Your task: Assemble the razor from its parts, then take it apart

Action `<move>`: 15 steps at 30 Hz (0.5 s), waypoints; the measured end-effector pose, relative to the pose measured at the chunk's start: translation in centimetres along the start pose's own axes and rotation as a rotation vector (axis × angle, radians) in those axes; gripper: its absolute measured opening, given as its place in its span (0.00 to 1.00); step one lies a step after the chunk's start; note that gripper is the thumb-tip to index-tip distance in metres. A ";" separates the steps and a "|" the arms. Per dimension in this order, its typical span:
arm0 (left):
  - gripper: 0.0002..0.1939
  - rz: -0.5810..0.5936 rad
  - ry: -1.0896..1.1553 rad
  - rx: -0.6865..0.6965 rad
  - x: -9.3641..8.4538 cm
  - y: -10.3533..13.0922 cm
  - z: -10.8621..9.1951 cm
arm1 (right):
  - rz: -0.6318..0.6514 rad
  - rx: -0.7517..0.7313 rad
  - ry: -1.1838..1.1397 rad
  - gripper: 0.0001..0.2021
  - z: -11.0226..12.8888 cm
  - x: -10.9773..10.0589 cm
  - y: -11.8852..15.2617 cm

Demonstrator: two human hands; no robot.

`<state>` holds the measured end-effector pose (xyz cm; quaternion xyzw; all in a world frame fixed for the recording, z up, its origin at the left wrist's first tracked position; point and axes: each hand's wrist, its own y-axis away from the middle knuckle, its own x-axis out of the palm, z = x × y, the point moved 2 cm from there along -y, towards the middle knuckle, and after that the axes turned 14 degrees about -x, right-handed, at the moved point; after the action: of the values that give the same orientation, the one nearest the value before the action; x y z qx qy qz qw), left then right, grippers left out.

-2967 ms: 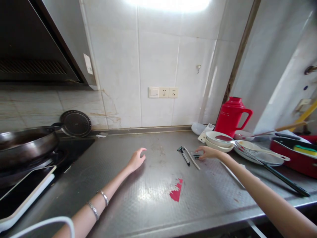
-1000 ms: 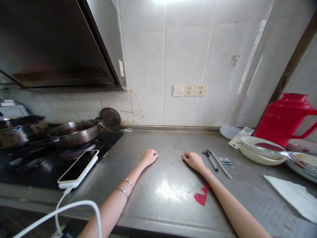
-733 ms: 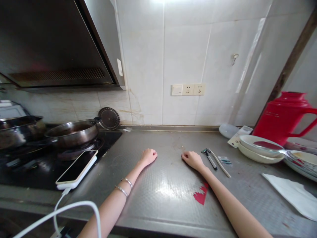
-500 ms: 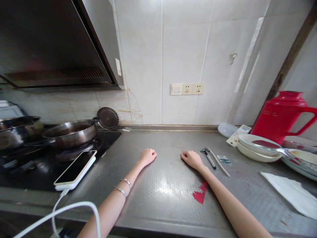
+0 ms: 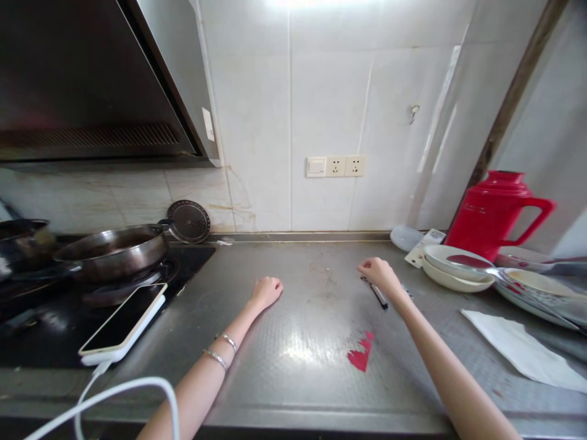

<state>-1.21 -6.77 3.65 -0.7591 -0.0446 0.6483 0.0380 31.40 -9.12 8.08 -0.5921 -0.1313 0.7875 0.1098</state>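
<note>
My left hand [image 5: 266, 293] rests on the steel counter [image 5: 293, 330] as a loose fist, holding nothing that shows. Two silver bracelets [image 5: 221, 351] circle that forearm. Over the top end of a razor [image 5: 380, 297] is my right hand [image 5: 380, 273], its fingers curled in. Only the dark handle of the razor shows below the hand. Whether the fingers grip anything is hidden from me. The hand and forearm cover the pale thin strip that lay beside the razor. A small bluish packet [image 5: 407, 292] peeks out just right of the wrist.
Left, a steel pan [image 5: 114, 250] sits on the black stove, and a phone [image 5: 123, 321] with a white cable lies at its edge. Right are a red thermos [image 5: 488, 214], stacked dishes [image 5: 452, 278] and a white paper sheet [image 5: 518, 348]. A red torn patch [image 5: 361, 353] marks the counter.
My right hand has moved right and slightly up, from bare counter onto the razor and the pale strip. My left hand stays a resting fist. The whole view has shifted a little.
</note>
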 end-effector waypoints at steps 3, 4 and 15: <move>0.18 -0.010 -0.002 0.010 0.2 -0.2 0.0 | 0.061 0.080 -0.012 0.11 -3.1 -1.1 0.5; 0.18 -0.017 -0.003 0.015 0.2 -0.2 0.0 | 0.101 0.106 -0.025 0.10 -3.9 -1.2 0.7; 0.18 -0.025 -0.001 0.021 0.3 -0.3 0.1 | 0.326 0.143 -0.034 0.07 -5.4 0.5 2.2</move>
<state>-1.30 -6.45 3.41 -0.7576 -0.0471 0.6487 0.0543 36.41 -10.61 5.49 -0.5828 0.0208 0.8121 0.0203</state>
